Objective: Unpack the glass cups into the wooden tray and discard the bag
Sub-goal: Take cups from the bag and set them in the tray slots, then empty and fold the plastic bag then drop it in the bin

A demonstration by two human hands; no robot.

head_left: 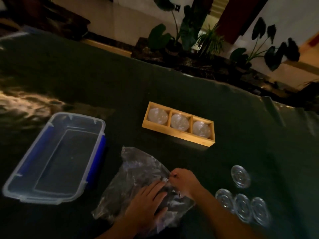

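Wooden tray (178, 135) holds three glass cups (179, 121), one per compartment. Clear bag (136, 171) lies flat on the dark tabletop (241, 135), apparently empty. Left hand (146, 202) presses it open-palmed, likely to steady it; right hand (183, 181) pinches its edge. Empty plastic container (96, 128) left; glass saucers (241, 206) right. Room dim; potted plants (189, 35) behind.

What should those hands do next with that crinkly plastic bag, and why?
Probably gather the plastic bag into a bundle for discarding. All three compartments of the wooden tray already hold a glass cup, and the bag looks flat. The left hand presses it to the table while the right hand pinches its edge. The clear bin alongside might take it.
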